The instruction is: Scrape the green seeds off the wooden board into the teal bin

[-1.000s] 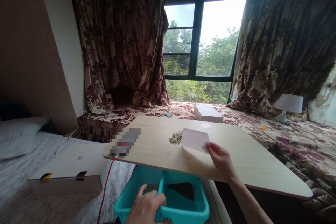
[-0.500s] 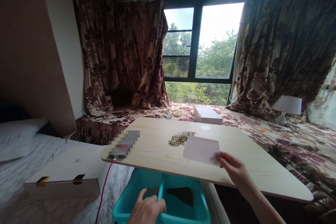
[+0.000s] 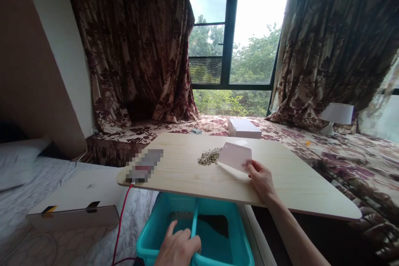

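Between the thumb and fingers of my right hand (image 3: pixel 260 176) is a thin white plastic scraper (image 3: pixel 236 157), tilted over the wooden tabletop (image 3: pixel 174 166). The scraper's left edge is beside a small pile of greenish-brown seeds or beans (image 3: pixel 208 157). Lower down, my left hand (image 3: pixel 179 247) straddles the middle divider of a two-compartment teal bin (image 3: pixel 246 249), thumb on the right side and fingers on the left. A dark patch of material (image 3: pixel 218 224) lies in the bin's right compartment. What the left compartment holds is partly hidden by my fingers.
A blurred-out device (image 3: pixel 145 166) with a red cable (image 3: pixel 122 216) lies at the table's left end. Left of the table, a white box (image 3: pixel 75 199) rests on the bed. Behind stand another white box (image 3: pixel 245 128) and a lamp (image 3: pixel 336 114).
My right hand has moved the scraper up and away across the tabletop, closer to the pile and more tilted. My left hand stays at the bin's divider. The camera view has shifted slightly.
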Demonstrator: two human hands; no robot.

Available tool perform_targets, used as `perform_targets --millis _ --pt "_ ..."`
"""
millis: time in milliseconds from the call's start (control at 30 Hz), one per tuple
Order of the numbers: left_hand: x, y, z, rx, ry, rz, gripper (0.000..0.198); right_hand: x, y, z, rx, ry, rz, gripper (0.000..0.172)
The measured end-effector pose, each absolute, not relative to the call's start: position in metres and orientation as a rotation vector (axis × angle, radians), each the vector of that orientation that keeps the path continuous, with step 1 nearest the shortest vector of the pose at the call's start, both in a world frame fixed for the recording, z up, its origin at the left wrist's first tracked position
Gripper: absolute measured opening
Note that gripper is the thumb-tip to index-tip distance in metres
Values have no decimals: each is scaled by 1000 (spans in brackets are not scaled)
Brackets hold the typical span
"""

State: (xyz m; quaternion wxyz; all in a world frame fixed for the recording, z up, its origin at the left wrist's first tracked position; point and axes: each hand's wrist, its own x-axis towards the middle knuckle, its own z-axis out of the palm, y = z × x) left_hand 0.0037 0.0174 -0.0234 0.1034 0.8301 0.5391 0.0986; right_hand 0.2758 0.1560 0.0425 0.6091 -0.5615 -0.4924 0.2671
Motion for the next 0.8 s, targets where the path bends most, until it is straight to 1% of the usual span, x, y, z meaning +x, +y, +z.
perform_targets --millis 67,133,267,667,800 --pt "3 16 -18 2404 1589 269 17 276 156 42 -1299 -1154 603 32" --pt "4 15 -13 2367 1598 252 19 276 157 41 -1290 -1180 583 29" --pt "4 14 -5 2332 1574 231 18 275 156 41 -1282 -1221 579 27" --pt "5 9 5 2289 1566 255 15 274 156 40 -1252 -1290 581 34" --pt "4 8 4 2289 1572 285 14 274 157 39 -1246 -1261 564 34"
